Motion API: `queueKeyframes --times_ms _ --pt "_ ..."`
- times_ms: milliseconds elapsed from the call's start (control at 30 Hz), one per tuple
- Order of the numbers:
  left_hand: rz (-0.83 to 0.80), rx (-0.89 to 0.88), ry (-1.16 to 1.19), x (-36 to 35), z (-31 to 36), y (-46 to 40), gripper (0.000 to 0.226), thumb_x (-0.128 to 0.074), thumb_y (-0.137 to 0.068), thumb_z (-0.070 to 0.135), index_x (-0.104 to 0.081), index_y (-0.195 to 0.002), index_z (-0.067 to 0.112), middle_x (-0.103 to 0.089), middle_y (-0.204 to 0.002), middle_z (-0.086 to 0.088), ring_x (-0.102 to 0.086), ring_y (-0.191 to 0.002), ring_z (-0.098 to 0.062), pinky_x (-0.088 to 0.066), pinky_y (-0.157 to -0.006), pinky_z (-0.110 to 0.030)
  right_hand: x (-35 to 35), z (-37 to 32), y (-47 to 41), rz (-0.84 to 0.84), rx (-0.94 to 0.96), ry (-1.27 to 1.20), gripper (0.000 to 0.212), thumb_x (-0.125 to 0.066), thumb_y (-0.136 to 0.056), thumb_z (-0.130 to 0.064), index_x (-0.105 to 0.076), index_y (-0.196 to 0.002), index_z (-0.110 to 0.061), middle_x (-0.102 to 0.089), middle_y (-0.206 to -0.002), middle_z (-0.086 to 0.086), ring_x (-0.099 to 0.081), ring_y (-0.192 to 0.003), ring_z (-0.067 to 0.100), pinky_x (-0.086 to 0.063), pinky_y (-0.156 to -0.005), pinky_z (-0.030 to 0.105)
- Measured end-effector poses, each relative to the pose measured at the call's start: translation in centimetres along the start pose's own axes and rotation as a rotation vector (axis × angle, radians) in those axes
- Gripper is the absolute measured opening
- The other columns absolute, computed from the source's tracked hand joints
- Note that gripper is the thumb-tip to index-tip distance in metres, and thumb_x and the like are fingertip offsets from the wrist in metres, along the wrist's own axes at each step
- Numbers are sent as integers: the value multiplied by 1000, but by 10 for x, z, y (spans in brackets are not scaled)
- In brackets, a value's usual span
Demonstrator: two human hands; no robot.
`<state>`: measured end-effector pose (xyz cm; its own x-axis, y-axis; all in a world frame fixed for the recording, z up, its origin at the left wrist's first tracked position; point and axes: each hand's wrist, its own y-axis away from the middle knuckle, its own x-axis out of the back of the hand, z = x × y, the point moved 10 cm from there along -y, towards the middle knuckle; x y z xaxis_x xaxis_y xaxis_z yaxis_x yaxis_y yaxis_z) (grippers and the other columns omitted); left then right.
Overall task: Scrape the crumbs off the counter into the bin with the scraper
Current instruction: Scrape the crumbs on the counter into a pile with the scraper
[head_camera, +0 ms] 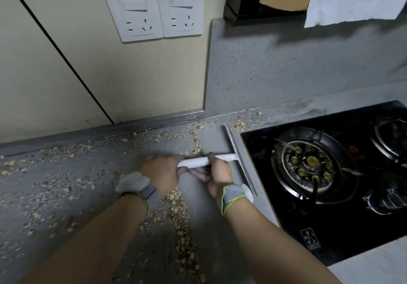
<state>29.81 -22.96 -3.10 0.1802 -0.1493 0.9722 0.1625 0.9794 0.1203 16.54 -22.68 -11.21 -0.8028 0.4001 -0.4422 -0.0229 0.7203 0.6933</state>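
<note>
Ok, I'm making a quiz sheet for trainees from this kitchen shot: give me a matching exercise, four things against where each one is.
Things:
1. scraper
2. sockets
3. hob
4. crumbs

Places:
A. on the wall, above the counter
B. set into the counter, at the right
C. held by its handle in the left hand and right hand
D. scattered on the counter, left of the blade

Pairs: 1-C, 2-A, 3-B, 4-D
</note>
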Motion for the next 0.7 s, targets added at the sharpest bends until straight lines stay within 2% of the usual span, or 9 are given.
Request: queueKeyframes --times_ms 100,233,333,433,567,633,700 --pt "-18 18 -39 -12 15 -3 27 -45 -94 48 -57 -112 31 -71 -96 2 -67 -90 -25 -38 -70 -31 20 -3 0 41 -11 9 15 -47 -100 -11 -49 -90 0 -63 -81 21 -70 -61 33 -61 -52 45" --pt "-13 45 -18 -21 10 4 29 -46 -94 47 -59 -114 31 -71 -96 2 -67 -88 -24 -45 -71 -31 24 7 -3 68 -45 49 15 -48 -100 -12 -49 -89 -1 -62 -80 20 -68 -61 34 -61 -52 45" --pt "-5 45 27 -13 -4 2 31 -45 -94 49 -58 -117 33 -71 -92 3 -67 -82 -23 -47 -64 -29 7 7 -4 13 -60 32 14 -48 -99 -11 -50 -95 2 -69 -93 28 -72 -73 39 -62 -57 48" --pt "169 -42 -31 21 -3 -25 33 -50 -90 55 -63 -111 33 -69 -84 5 -63 -73 -21 -36 -59 -26 -11 -19 -13 -28 13 -71 22 -49 -99 -13 -51 -107 7 -68 -97 30 -72 -65 34 -62 -55 42" --pt "366 -152 -248 63 24 -71 37 -61 -77 63 -67 -90 29 -67 -77 3 -61 -74 -24 -43 -69 -35 -11 -55 -26 16 67 -301 27 -48 -101 -16 -47 -118 4 -66 -104 30 -72 -65 33 -61 -52 37" --pt "403 -202 -348 72 40 -95 39 -70 -70 59 -68 -84 23 -64 -74 -3 -59 -73 -29 -43 -69 -38 -7 -71 -32 45 83 -414 26 -48 -100 -16 -46 -119 2 -67 -98 28 -72 -62 33 -60 -50 37" --pt "444 -261 -420 79 54 -117 40 -69 -68 59 -67 -81 21 -60 -73 -4 -56 -73 -28 -41 -67 -37 -3 -88 -39 69 107 -513 23 -49 -100 -14 -46 -117 1 -67 -86 25 -71 -59 32 -59 -47 36"
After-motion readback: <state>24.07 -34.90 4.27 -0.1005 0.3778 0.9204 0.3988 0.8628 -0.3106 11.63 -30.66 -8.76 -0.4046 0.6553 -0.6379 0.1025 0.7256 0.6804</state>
